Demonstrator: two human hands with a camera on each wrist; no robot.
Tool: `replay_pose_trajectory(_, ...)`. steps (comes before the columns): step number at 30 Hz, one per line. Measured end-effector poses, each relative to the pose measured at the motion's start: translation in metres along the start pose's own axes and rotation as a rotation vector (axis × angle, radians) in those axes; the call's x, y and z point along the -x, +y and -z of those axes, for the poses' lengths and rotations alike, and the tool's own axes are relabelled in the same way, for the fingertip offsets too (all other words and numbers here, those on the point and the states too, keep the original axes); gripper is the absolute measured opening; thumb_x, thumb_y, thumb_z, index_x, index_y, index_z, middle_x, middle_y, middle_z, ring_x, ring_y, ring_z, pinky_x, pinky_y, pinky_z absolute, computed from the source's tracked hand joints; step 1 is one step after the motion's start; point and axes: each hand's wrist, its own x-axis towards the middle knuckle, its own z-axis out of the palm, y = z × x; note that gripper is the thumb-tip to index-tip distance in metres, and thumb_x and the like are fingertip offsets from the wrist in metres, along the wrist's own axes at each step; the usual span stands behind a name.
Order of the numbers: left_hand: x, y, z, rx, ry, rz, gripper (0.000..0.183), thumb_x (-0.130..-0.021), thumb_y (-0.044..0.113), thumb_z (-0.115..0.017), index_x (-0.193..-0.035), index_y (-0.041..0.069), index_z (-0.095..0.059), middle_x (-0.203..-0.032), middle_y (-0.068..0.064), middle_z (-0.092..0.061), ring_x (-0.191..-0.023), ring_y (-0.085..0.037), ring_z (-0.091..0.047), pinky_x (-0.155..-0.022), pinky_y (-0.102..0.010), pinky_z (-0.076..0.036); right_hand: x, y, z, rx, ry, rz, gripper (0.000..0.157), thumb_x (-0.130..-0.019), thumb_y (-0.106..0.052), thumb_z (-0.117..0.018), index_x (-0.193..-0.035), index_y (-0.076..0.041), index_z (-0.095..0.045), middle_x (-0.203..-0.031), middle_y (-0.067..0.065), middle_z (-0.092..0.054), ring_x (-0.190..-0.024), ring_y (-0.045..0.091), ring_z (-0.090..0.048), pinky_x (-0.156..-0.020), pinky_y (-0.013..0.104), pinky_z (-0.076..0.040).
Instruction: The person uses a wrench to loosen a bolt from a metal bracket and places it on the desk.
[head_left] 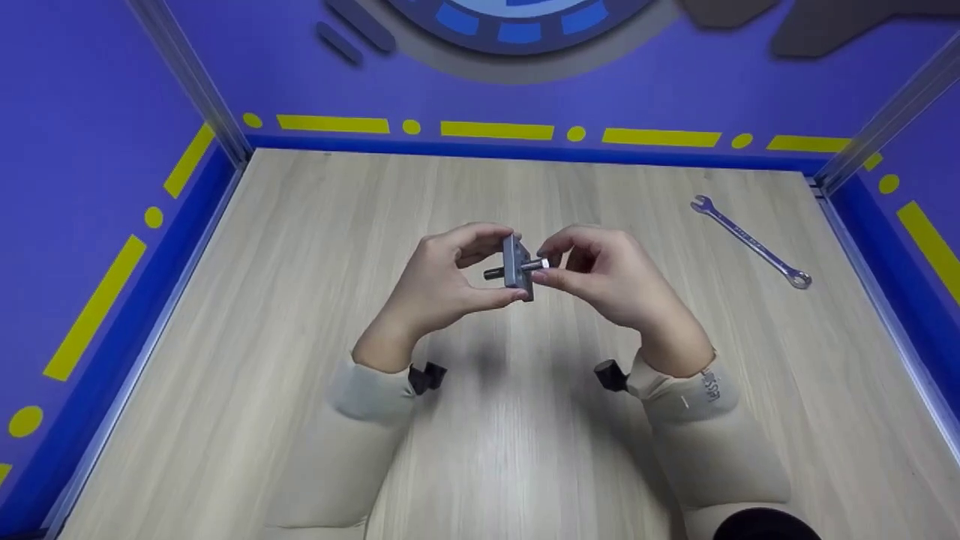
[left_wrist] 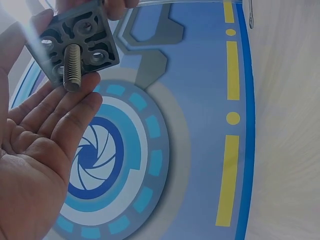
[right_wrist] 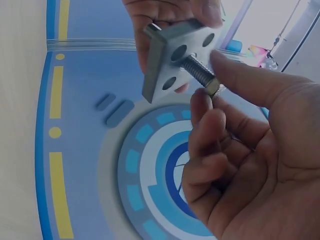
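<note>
A square grey plate (left_wrist: pixel 107 42) with several holes is held up over the table by my left hand (head_left: pixel 439 281), thumb on its near edge and fingers on its far edge. Through the plate's middle runs a threaded bolt (right_wrist: pixel 199 71), its shank sticking out on both sides. In the head view the bolt's head (head_left: pixel 545 263) faces right, where my right hand (head_left: pixel 611 274) pinches it between thumb and fingers. Seen from the left wrist, the bolt's threaded end (left_wrist: pixel 73 75) juts from the ribbed face of the plate.
A combination wrench (head_left: pixel 750 240) lies on the wooden table (head_left: pixel 315 240) at the right. Blue panels (head_left: pixel 480 97) with yellow marks stand behind and at both sides. Black wrist devices (head_left: pixel 611 375) sit at the sleeve cuffs. A dark round object (head_left: pixel 765 525) shows at the bottom edge.
</note>
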Motion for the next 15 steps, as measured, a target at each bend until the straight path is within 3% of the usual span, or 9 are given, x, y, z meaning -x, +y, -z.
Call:
replay_pose_trajectory(5, 0.0032, -0.0009, 0.0014, 0.038, 0.012, 0.021, 0.067, -0.083, 0.018, -0.104, -0.142, 0.005, -0.075, -0.135, -0.007, -0.083, -0.133, -0.021, -0.079, -0.119, -0.032, -0.064, 0.0014, 0.0018, -0.0029, -0.056, 0.041, 0.148, 0.026, -0.089, 0.004, -0.093, -0.11, -0.009, -0.088, -0.11, 0.003, -0.077, -0.075, 0.012, -0.06, -0.066, 0.017, -0.052)
replay_pose_trajectory(11, 0.0004, 0.0027, 0.0033, 0.055, 0.007, 0.015, 0.067, -0.083, 0.017, -0.104, -0.143, 0.005, -0.074, -0.139, -0.007, -0.081, -0.133, -0.021, -0.079, -0.118, -0.028, -0.063, -0.0007, 0.0009, -0.0025, -0.066, 0.071, 0.252, 0.026, -0.087, 0.013, -0.089, -0.107, -0.004, -0.089, -0.113, 0.01, -0.076, -0.08, 0.008, -0.06, -0.071, 0.014, -0.056)
replay_pose_trajectory(15, -0.0002, 0.0034, 0.0045, 0.045, -0.003, 0.031, 0.068, -0.084, 0.017, -0.103, -0.144, 0.004, -0.074, -0.139, -0.008, -0.081, -0.133, -0.021, -0.078, -0.117, -0.026, -0.063, 0.0011, 0.0, 0.0002, -0.004, 0.058, 0.228, 0.042, -0.087, 0.003, -0.095, -0.127, -0.005, -0.084, -0.117, 0.01, -0.077, -0.079, 0.01, -0.06, -0.069, 0.015, -0.052)
